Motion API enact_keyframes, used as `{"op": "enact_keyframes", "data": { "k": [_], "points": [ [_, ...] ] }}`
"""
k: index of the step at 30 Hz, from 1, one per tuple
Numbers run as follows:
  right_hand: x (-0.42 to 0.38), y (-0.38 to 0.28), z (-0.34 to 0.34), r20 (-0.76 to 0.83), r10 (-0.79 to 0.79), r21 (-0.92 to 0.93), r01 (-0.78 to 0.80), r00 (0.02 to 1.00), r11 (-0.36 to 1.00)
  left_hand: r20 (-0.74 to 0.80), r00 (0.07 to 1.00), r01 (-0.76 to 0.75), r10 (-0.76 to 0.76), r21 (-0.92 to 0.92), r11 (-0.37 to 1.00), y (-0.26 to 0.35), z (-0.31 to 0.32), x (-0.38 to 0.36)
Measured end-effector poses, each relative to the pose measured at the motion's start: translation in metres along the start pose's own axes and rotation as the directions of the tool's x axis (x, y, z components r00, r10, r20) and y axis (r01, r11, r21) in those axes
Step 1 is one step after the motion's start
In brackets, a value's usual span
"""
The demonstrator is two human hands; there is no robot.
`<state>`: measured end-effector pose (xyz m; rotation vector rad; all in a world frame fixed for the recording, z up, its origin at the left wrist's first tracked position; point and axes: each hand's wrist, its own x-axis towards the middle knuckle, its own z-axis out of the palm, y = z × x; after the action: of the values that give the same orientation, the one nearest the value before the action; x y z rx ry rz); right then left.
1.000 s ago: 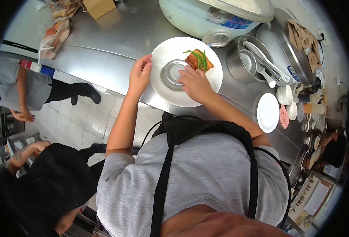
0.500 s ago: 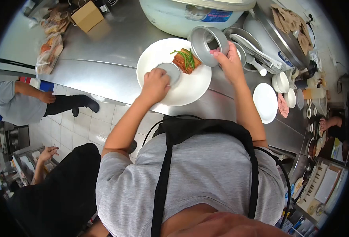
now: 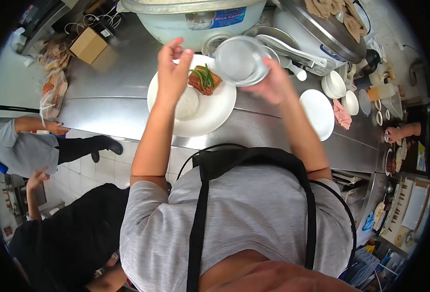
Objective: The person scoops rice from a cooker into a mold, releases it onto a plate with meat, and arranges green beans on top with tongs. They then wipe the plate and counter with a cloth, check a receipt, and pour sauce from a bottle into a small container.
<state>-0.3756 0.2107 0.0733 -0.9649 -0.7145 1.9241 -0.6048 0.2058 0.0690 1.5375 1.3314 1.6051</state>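
Note:
On the counter lies a large white plate (image 3: 215, 114) carrying a round mound of white rice (image 3: 187, 104) and a brown piece of meat (image 3: 201, 87) topped with green beans (image 3: 205, 75). My left hand (image 3: 172, 73) is raised over the plate's left side, empty, thumb and fingers apart, hiding part of the rim. My right hand (image 3: 271, 82), slightly blurred, grips a round metal ring mould (image 3: 240, 61) tilted above the plate's right edge. A greyish disc appears to fill the mould's opening.
A large rice tub (image 3: 164, 24) stands behind the plate. To the right are a pan with white-handled utensils (image 3: 297, 51), an empty white plate (image 3: 317, 114), bowls (image 3: 332, 83) and a pink cloth (image 3: 341, 115). A cardboard box (image 3: 88, 45) sits left. Other people (image 3: 27, 146) stand nearby.
My left hand has lifted off the grey disc on the rice, uncovering the mound. My right hand has turned the ring mould, and its opening now looks covered. The view has shifted.

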Motion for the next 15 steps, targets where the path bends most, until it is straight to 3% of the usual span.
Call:
{"op": "enact_keyframes", "data": {
  "k": [1, 3, 5, 8, 9, 10, 11, 12, 15],
  "points": [
    [-0.003, -0.023, -0.005, -0.068, -0.058, -0.085, 0.052, 0.996, 0.995, -0.027, 0.999, 0.048, -0.046, 0.056, 0.997, -0.001, -0.009, 0.004],
    [-0.004, -0.064, -0.016, -0.241, -0.206, -0.265, 0.14, 0.948, 0.954, 0.087, 0.992, -0.121, 0.096, 0.361, 0.925, -0.014, -0.022, 0.007],
    [0.01, -0.095, -0.037, -0.33, -0.35, -0.537, 0.13, 0.877, 0.833, 0.387, 0.895, -0.417, 0.221, 0.555, 0.72, -0.034, -0.028, 0.007],
    [0.037, -0.125, -0.065, -0.412, -0.261, -0.573, -0.026, 0.873, 0.819, 0.553, 0.83, -0.467, 0.072, 0.62, 0.63, -0.052, -0.021, 0.0],
    [0.044, -0.124, -0.069, -0.392, -0.478, -0.826, -0.072, 0.786, 0.56, 0.594, 0.804, -0.485, 0.018, 0.638, 0.598, -0.057, -0.02, 0.001],
    [0.047, -0.12, -0.064, -0.281, -0.665, -0.958, -0.166, 0.692, 0.232, 0.558, 0.83, -0.455, -0.001, 0.677, 0.578, -0.062, -0.021, 0.004],
    [0.049, -0.118, -0.058, -0.097, -0.791, -0.949, -0.296, 0.604, -0.11, 0.545, 0.838, -0.432, -0.017, 0.683, 0.589, -0.067, -0.021, 0.008],
    [0.048, -0.104, -0.052, 0.11, -0.871, -0.907, -0.31, 0.478, -0.284, 0.533, 0.845, -0.409, -0.035, 0.687, 0.601, -0.071, -0.02, 0.01],
    [0.036, -0.062, -0.001, 0.285, -0.775, -0.949, 0.054, 0.563, -0.31, 0.514, 0.853, -0.344, -0.09, 0.683, 0.644, -0.087, -0.022, 0.015]
  ]
}}
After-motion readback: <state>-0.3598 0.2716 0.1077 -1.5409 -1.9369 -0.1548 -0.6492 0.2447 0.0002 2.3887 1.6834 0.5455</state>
